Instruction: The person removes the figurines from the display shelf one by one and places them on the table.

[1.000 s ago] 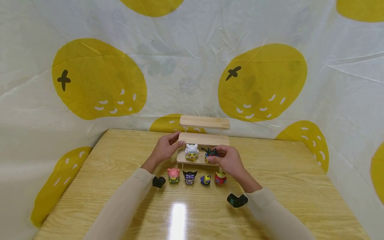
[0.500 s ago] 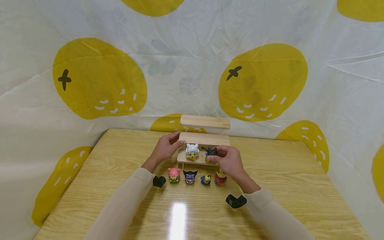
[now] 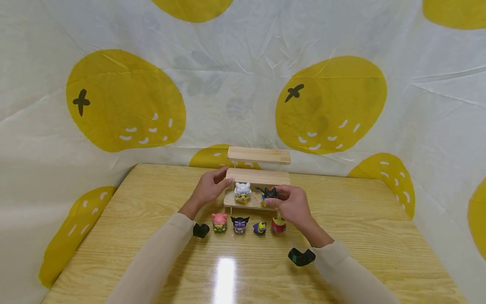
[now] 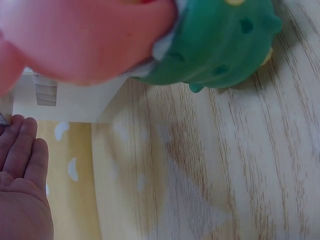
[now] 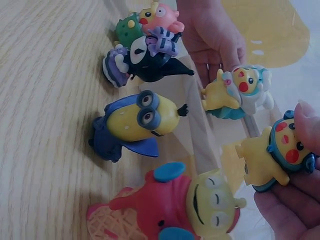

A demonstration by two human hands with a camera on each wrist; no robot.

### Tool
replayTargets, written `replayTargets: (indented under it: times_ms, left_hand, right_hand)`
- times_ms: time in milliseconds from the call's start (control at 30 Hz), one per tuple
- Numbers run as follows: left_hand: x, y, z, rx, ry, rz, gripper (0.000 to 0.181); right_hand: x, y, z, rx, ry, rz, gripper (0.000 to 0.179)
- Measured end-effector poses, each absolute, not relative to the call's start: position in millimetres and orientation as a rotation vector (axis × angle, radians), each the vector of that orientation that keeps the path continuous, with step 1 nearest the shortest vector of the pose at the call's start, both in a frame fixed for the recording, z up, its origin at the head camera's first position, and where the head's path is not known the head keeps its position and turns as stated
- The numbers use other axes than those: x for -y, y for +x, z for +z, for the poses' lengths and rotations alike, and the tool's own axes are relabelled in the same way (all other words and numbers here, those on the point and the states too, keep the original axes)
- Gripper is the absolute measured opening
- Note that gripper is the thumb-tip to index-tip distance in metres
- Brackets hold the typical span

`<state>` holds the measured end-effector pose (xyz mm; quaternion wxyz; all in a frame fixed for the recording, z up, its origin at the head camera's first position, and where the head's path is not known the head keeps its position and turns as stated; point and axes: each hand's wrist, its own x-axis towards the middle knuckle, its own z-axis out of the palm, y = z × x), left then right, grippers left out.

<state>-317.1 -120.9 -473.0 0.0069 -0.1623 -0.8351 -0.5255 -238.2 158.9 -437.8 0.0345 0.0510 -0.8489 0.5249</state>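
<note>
My right hand [image 3: 294, 202] pinches a yellow toy figurine in a black hood [image 3: 269, 193] at the right of the stand's lowest shelf. In the right wrist view the figurine [image 5: 280, 152] lies between thumb and fingers; whether its base touches the shelf is unclear. My left hand [image 3: 208, 185] holds the left end of the wooden tiered stand's middle shelf [image 3: 258, 175], thumb toward the front. The left wrist view shows that hand's fingertips [image 4: 30, 135] against the wood; its thumb is hidden. A white-hooded yellow figurine [image 3: 242, 192] stands at the left of the lowest shelf.
Before the stand, a row on the wooden table [image 3: 341, 228] holds a pink-hooded figurine [image 3: 219, 222], a black-and-purple one [image 3: 240, 225], a minion in blue [image 3: 260, 228] and a red one with a three-eyed green head [image 3: 279, 226]. The top shelf [image 3: 259, 155] stands near the fruit-print cloth.
My right hand has shifted slightly right, with the black-hooded figurine in its grip. The left hand stays at the stand, and the other figurines keep their places.
</note>
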Motion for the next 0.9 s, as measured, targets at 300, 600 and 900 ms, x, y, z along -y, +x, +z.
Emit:
replayTargets:
  times_ms: [300, 600, 900]
  left_hand:
    - [121, -317, -473, 2.617, -0.509, -1.640, 0.065]
    - [120, -316, -473, 2.626, -0.487, -1.642, 0.065]
    - [120, -316, -472, 2.621, -0.494, -1.648, 0.065]
  right_hand:
    - [-167, -234, -432, 2.590, 0.160, 1.598, 0.026]
    - [-174, -231, -430, 2.582, 0.185, 1.581, 0.026]
    - [-182, -227, -425, 2.586, 0.126, 1.601, 0.025]
